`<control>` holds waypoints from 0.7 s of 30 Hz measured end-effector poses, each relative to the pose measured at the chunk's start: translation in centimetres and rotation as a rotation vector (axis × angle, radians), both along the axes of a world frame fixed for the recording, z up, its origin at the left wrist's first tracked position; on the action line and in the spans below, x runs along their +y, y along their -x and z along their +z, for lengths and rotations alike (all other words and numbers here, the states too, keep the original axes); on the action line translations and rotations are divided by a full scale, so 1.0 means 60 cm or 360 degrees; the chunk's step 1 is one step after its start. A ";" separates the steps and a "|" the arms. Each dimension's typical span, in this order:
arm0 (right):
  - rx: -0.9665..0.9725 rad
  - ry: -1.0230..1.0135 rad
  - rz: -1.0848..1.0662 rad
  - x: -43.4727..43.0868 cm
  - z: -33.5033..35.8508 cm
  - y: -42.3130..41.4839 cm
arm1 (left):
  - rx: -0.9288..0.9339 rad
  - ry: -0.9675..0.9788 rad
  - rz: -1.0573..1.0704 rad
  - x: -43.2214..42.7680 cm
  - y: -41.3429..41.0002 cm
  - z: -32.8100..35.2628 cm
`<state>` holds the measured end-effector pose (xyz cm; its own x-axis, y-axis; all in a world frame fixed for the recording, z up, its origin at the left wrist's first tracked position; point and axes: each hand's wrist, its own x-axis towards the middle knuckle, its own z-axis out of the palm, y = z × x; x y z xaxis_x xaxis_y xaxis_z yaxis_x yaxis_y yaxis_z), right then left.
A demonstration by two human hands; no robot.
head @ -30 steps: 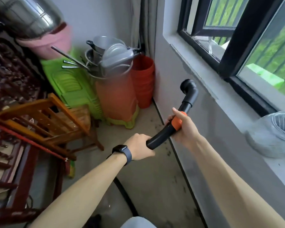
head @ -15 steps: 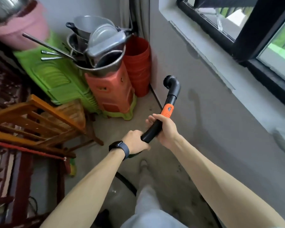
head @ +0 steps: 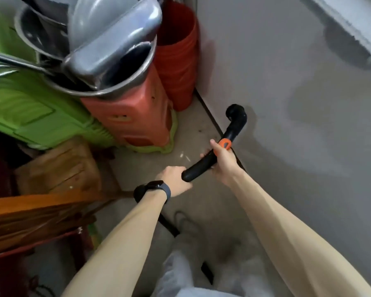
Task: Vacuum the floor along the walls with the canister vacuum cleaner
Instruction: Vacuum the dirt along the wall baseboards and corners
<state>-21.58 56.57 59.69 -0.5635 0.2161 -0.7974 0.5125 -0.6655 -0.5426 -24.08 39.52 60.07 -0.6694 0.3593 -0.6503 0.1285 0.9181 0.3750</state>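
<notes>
**At the foot of the wall: vacuum handle gripped in both hands**

In the corner by the grey wall [head: 287, 99], seen from the head camera, the curved black vacuum handle [head: 198, 168] is held slantwise above the concrete floor [head: 196, 127], close to the line where floor and wall meet. Its lower end is clasped by the left hand [head: 176, 181], whose fingers are curled round the tube; a dark smartwatch [head: 156, 187] is worn on that wrist. Higher up, the tube is grasped by the right hand [head: 221, 162], with the thumb laid toward the orange collar [head: 224, 144]. Beyond the collar, the handle's elbow end [head: 236, 116] is seen against the wall.

Under the left forearm, a black hose-like line [head: 167, 224] is laid across the floor, partly hidden by a pale trouser leg [head: 180, 271].

To the left, steel pots and basins [head: 107, 50] are piled on a stack of orange plastic stools [head: 137, 116]. A stack of red buckets [head: 178, 61] is set beside it, against the wall. Green plastic stools [head: 30, 108] and a wooden chair [head: 51, 168] are crowded further left; the picture is blurred there.
</notes>
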 end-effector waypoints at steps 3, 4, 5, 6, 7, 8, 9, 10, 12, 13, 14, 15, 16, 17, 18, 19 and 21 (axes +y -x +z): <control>-0.0129 -0.0019 0.0015 0.009 -0.085 0.045 | -0.0075 0.0009 -0.0007 0.006 0.044 -0.068; -0.0186 0.0001 0.0010 0.014 -0.115 0.056 | -0.0107 0.0010 -0.0005 0.008 0.055 -0.094; -0.0246 0.0028 0.0006 0.019 -0.144 0.067 | -0.0147 0.0015 -0.0007 0.012 0.064 -0.120; -0.0290 0.0056 0.0006 0.024 -0.173 0.076 | -0.0196 0.0027 -0.0021 0.016 0.073 -0.148; -0.0320 0.0085 0.0018 0.027 -0.202 0.082 | -0.0241 0.0042 -0.0036 0.020 0.079 -0.177; -0.0337 0.0104 0.0043 0.030 -0.231 0.088 | -0.0281 0.0052 -0.0040 0.023 0.085 -0.206; -0.0350 0.0120 0.0061 0.033 -0.261 0.093 | -0.0320 0.0050 -0.0045 0.027 0.091 -0.235; -0.0361 0.0127 0.0065 0.037 -0.292 0.097 | -0.0354 0.0051 -0.0049 0.031 0.097 -0.262; -0.0376 0.0111 0.0087 0.044 -0.354 0.105 | -0.0383 0.0083 -0.0053 0.040 0.107 -0.312; -0.0382 0.0103 0.0114 0.047 -0.384 0.109 | -0.0389 0.0095 -0.0028 0.043 0.112 -0.335; -0.0384 0.0103 0.0146 0.051 -0.412 0.114 | -0.0388 0.0103 0.0024 0.046 0.116 -0.358; -0.0374 0.0101 0.0177 0.054 -0.439 0.120 | -0.0371 0.0109 0.0082 0.049 0.119 -0.383; -0.0362 0.0093 0.0209 0.057 -0.466 0.126 | -0.0348 0.0114 0.0132 0.052 0.120 -0.409; -0.0352 0.0076 0.0241 0.059 -0.494 0.132 | -0.0336 0.0117 0.0177 0.054 0.120 -0.436; -0.0344 0.0053 0.0267 0.060 -0.521 0.137 | -0.0338 0.0113 0.0223 0.055 0.119 -0.463; -0.0334 0.0024 0.0281 0.059 -0.550 0.141 | -0.0346 0.0104 0.0269 0.055 0.117 -0.492; -0.0323 -0.0030 0.0291 0.054 -0.606 0.147 | -0.0362 0.0091 0.0334 0.052 0.117 -0.549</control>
<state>-30.41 59.81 23.36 -0.4234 0.1411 -0.8949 0.7229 -0.5427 -0.4276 -31.13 42.64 27.11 -0.5599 0.1873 -0.8071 -0.1474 0.9361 0.3195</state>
